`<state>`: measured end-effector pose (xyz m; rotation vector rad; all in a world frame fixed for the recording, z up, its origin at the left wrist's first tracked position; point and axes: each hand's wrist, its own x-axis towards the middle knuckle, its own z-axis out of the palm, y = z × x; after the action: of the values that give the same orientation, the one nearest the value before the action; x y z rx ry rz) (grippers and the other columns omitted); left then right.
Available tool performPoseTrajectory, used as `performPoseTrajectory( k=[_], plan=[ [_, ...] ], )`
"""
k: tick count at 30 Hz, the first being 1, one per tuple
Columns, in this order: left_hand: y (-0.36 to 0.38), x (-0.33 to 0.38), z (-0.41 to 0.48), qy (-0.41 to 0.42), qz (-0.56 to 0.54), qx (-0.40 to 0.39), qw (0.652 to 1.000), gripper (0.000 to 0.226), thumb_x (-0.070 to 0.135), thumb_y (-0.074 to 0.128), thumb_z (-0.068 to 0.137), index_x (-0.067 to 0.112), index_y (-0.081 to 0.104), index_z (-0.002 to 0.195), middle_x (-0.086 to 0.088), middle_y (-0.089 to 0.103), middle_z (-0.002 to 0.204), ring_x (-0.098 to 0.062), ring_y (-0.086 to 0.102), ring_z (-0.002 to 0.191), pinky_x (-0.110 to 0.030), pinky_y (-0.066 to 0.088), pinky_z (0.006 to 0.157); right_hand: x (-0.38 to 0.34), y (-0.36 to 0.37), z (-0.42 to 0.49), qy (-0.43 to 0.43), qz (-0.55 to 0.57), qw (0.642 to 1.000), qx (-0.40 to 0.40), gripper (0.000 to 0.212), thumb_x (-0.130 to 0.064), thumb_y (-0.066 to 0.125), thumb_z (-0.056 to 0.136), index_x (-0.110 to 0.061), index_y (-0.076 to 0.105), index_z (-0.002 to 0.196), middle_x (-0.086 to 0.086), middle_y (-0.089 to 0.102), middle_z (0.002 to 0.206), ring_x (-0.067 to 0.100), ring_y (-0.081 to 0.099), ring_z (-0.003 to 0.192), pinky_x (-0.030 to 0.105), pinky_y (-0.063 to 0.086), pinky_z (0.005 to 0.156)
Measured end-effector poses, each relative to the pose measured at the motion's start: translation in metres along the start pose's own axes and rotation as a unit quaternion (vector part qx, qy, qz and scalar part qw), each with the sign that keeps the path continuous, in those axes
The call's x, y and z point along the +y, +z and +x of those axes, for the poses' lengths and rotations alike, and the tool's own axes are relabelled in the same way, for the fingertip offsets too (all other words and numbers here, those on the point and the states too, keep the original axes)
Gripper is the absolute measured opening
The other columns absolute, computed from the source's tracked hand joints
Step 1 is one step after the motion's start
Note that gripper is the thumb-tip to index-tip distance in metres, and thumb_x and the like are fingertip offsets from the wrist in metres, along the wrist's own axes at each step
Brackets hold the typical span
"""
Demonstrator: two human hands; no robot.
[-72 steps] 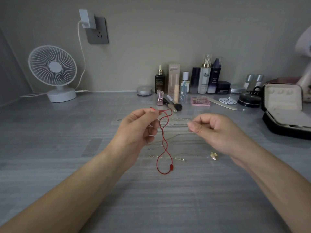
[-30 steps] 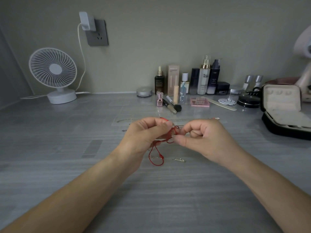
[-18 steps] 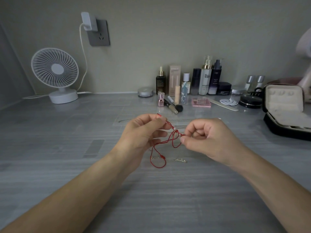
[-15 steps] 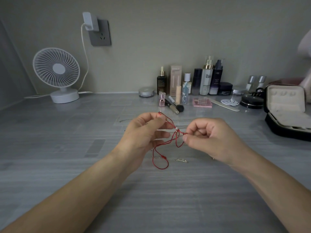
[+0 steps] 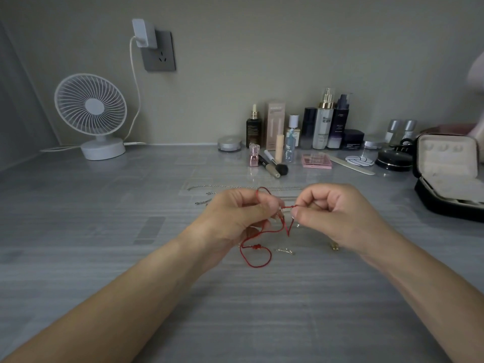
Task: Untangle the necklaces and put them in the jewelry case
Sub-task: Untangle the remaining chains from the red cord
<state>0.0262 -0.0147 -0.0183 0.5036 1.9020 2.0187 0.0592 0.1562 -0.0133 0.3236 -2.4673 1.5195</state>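
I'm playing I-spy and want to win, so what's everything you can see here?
red cord necklace: one, red, pinched between both hands, loop hanging below
thin chains: a few, silver, on the table behind the hands
small metal bits: two, goldish, on the table near the loop
jewelry case: one, black with cream lining, open, far right
fan: one, white, back left
charger: one, white, plugged into the grey wall socket
cosmetic bottles: many, mixed colours, row by the wall
makeup brush: one, black, in front of the bottles
palette: one, pink, right of the brush
table: one, grey
left hand: pinches the cord
right hand: pinches the cord
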Motion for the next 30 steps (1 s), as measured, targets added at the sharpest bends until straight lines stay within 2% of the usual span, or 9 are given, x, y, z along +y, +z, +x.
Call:
performPoseTrajectory(
  k=[3,5,9,13,16,19,25,27,30],
  plan=[
    [-0.0011,0.0017,0.0,0.013,-0.001,0.009,1.0,0.01,0.009,0.062,0.081,0.014,0.067,0.074,0.007,0.063,0.059,-0.005,0.052,0.052,-0.013,0.043,0.049,-0.0001,0.0,-0.001,-0.001,-0.008,1.0,-0.013,0.008,-0.018,0.068,0.077,-0.013,0.062,0.075,-0.008,0.034,0.04,0.008,0.026,0.04,0.017,0.023,0.042],
    [-0.0006,0.0022,-0.0008,0.018,0.0,0.013,1.0,0.011,0.007,0.064,0.08,0.015,0.067,0.073,0.004,0.066,0.063,-0.005,0.055,0.053,-0.013,0.046,0.051,-0.0004,0.0006,-0.001,-0.017,-0.008,1.0,-0.007,0.008,-0.018,0.067,0.08,-0.014,0.06,0.082,-0.008,0.032,0.036,0.005,0.025,0.036,0.015,0.023,0.039],
    [0.0003,0.001,0.0002,0.029,0.012,0.038,0.999,0.012,0.005,0.066,0.079,0.017,0.066,0.078,0.004,0.069,0.063,-0.004,0.059,0.054,-0.014,0.048,0.059,-0.0006,0.0012,-0.0014,-0.06,-0.005,0.998,0.022,0.01,-0.013,0.067,0.078,-0.013,0.061,0.071,-0.002,0.034,0.043,0.008,0.027,0.042,0.016,0.025,0.043],
    [0.0036,0.0027,-0.0008,0.047,0.046,0.052,0.996,0.013,0.005,0.068,0.078,0.017,0.065,0.079,0.006,0.066,0.056,-0.001,0.056,0.048,-0.009,0.042,0.049,0.0063,0.0061,-0.0004,-0.075,-0.068,0.995,0.02,0.018,-0.026,0.076,0.07,-0.017,0.061,0.063,-0.006,0.029,0.046,0.009,0.026,0.045,0.022,0.025,0.046],
    [0.0053,0.0043,-0.0018,0.054,0.052,0.062,0.995,0.014,0.002,0.067,0.079,0.016,0.064,0.08,0.008,0.066,0.053,0.002,0.055,0.047,-0.007,0.039,0.046,0.0069,0.0072,0.0002,-0.068,-0.099,0.992,0.035,0.016,-0.015,0.073,0.071,-0.016,0.062,0.061,-0.007,0.031,0.045,0.006,0.028,0.045,0.019,0.027,0.047],
    [0.0047,0.0041,-0.0019,0.051,0.068,0.063,0.994,0.013,0.006,0.067,0.079,0.019,0.063,0.079,0.008,0.069,0.059,0.0,0.055,0.051,-0.008,0.039,0.048,0.0058,0.0057,0.0006,-0.064,-0.104,0.991,0.047,0.012,-0.013,0.07,0.072,-0.017,0.064,0.063,-0.008,0.033,0.045,0.006,0.031,0.045,0.017,0.029,0.046],
    [0.0033,0.0028,-0.001,0.037,0.086,0.057,0.994,0.012,0.011,0.067,0.08,0.023,0.066,0.079,0.01,0.069,0.061,-0.001,0.057,0.057,-0.014,0.038,0.054,0.0024,0.0038,0.0019,-0.05,-0.044,0.996,0.059,0.014,-0.006,0.067,0.074,-0.014,0.066,0.062,-0.01,0.036,0.047,0.003,0.032,0.045,0.012,0.028,0.047],
    [0.0032,0.002,-0.0012,0.041,0.099,0.056,0.993,0.01,0.013,0.068,0.079,0.023,0.069,0.077,0.01,0.068,0.062,-0.001,0.058,0.059,-0.013,0.039,0.054,0.0006,0.0028,0.0011,-0.043,-0.017,0.998,0.046,0.015,-0.004,0.067,0.076,-0.012,0.066,0.064,-0.002,0.042,0.052,0.004,0.036,0.05,0.014,0.031,0.049],
    [0.0048,0.001,-0.0012,0.044,0.111,0.05,0.992,0.01,0.014,0.07,0.077,0.023,0.068,0.072,0.011,0.065,0.062,0.0,0.057,0.061,-0.013,0.039,0.054,-0.001,0.0029,0.0009,-0.035,-0.002,0.999,0.027,0.013,-0.004,0.066,0.078,-0.01,0.066,0.066,0.013,0.051,0.062,0.014,0.042,0.058,0.024,0.036,0.056]
  ],
)
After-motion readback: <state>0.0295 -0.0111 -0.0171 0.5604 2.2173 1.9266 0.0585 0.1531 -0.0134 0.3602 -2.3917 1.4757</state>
